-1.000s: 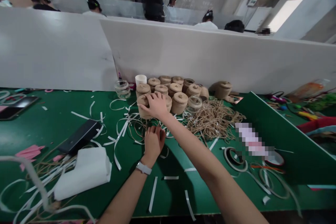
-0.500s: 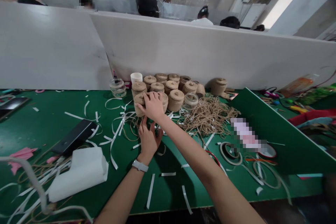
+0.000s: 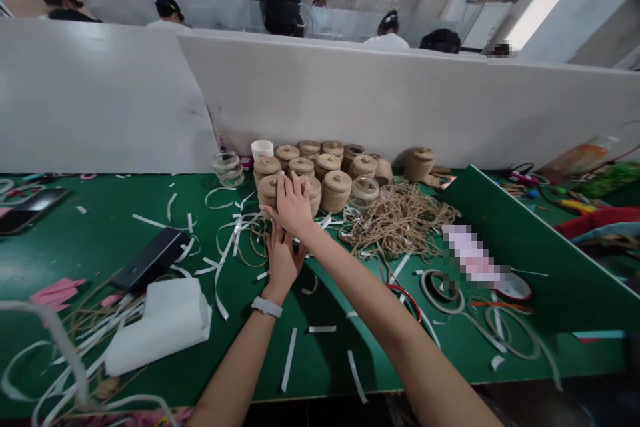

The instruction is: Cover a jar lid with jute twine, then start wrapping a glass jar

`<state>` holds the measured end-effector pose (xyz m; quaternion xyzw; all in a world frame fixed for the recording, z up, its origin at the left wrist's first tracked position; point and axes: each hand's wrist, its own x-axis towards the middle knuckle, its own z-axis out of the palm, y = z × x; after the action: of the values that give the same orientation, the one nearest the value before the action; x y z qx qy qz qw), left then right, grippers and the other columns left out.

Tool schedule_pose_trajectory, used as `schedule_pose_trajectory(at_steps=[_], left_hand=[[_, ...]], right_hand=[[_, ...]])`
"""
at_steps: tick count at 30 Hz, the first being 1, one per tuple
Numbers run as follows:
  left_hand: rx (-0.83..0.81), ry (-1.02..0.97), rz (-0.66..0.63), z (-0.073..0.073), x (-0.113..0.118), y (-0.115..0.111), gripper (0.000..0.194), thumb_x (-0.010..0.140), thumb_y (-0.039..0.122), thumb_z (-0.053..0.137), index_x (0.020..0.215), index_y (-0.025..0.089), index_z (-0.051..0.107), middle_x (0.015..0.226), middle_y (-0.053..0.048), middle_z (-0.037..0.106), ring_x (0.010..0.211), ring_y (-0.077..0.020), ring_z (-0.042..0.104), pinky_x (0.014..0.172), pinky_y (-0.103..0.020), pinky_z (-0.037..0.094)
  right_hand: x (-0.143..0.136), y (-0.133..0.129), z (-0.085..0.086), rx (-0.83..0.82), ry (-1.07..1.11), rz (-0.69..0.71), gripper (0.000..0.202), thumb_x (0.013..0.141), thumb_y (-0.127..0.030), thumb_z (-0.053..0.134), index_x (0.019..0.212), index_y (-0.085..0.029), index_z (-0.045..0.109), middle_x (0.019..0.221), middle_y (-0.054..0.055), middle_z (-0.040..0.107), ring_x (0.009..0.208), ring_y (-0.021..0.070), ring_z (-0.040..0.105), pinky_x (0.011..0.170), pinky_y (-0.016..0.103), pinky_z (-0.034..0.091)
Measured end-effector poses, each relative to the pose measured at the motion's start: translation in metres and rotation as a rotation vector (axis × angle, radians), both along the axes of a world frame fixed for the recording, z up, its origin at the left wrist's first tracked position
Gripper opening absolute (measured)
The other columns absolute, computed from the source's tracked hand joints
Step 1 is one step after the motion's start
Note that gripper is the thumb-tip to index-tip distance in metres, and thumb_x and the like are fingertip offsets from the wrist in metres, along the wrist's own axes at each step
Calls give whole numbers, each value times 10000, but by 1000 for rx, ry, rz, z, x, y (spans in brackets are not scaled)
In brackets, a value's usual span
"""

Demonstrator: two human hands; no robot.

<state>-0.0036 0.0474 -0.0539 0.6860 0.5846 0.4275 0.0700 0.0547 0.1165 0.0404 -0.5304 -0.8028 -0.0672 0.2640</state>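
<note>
Several twine-wrapped jars with knobbed lids stand close together in rows. My right hand reaches across to the front row with its fingers stretched out against a front jar and the one beside it. Just below it, my left hand, with a grey band on the wrist, has its fingers extended toward the bases of these jars. The right hand and forearm partly cover its fingertips. Neither hand grips anything that I can see. A bare glass jar stands right of the front row.
Loose twine is heaped right of the jars. Another glass jar and white cups stand at the left. A black box, a white roll and paper strips lie around. A green board leans at right; a white partition stands behind.
My right hand has shifted slightly right and its fingers have straightened over the front jars. The left hand has stayed almost in place; its fingers are closer to the right hand.
</note>
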Motion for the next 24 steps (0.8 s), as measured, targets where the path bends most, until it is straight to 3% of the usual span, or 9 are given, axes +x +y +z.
schedule_pose_trajectory(at_steps=[4, 6, 9, 12, 14, 18, 24], left_hand=[[-22, -14, -13, 3, -6, 4, 352, 855, 323, 558, 1176, 196, 624, 1556, -151, 333, 1458, -370, 215, 1131, -598, 221], [-64, -10, -49, 7, -13, 7, 306, 889, 366, 526, 1077, 180, 680, 1587, -142, 272, 1463, -378, 199, 1139, -583, 222], [-157, -17, -135, 13, -28, 10, 357, 919, 432, 481, 1022, 183, 714, 1594, -146, 252, 1458, -378, 218, 1124, -547, 277], [-83, -39, -94, 19, -39, 12, 356, 932, 431, 452, 950, 194, 717, 1477, -175, 458, 1346, -367, 434, 1044, -513, 389], [31, -40, -16, 22, -42, 11, 335, 935, 398, 452, 876, 189, 707, 1289, -189, 621, 1200, -343, 565, 989, -482, 436], [135, -35, 57, 30, -42, 5, 328, 950, 336, 426, 814, 178, 679, 1003, -164, 718, 1002, -300, 630, 936, -457, 450], [210, 50, 63, 36, -40, -2, 270, 942, 296, 451, 958, 150, 678, 949, -137, 706, 940, -276, 612, 880, -431, 462]], right_hand=[[20, -8, 5, 89, 34, -28, 742, 945, -493, 411, 1493, -18, 254, 1532, 239, 313, 1459, 338, 166, 1161, 544, 92], [48, -11, 8, 125, 64, -83, 675, 940, -465, 426, 1490, -94, 302, 1534, 213, 323, 1458, 341, 162, 1146, 559, 121], [107, -14, 6, 107, 146, -292, 576, 914, -407, 468, 1429, -155, 413, 1527, 204, 326, 1443, 358, 189, 1109, 583, 193], [163, -15, -4, -10, 217, -533, 670, 846, -434, 568, 1423, -143, 393, 1497, 245, 340, 1402, 386, 274, 1062, 576, 275], [187, -13, -11, -118, 221, -567, 776, 799, -462, 629, 1433, -109, 353, 1456, 271, 391, 1366, 385, 343, 1053, 554, 290], [198, -1, -18, -230, 191, -466, 869, 771, -463, 660, 1455, -93, 272, 1399, 262, 478, 1320, 357, 426, 1052, 509, 288], [188, 19, -15, -287, 227, -514, 895, 714, -451, 705, 1439, -129, 292, 1302, 214, 571, 1248, 350, 495, 1047, 532, 269]])
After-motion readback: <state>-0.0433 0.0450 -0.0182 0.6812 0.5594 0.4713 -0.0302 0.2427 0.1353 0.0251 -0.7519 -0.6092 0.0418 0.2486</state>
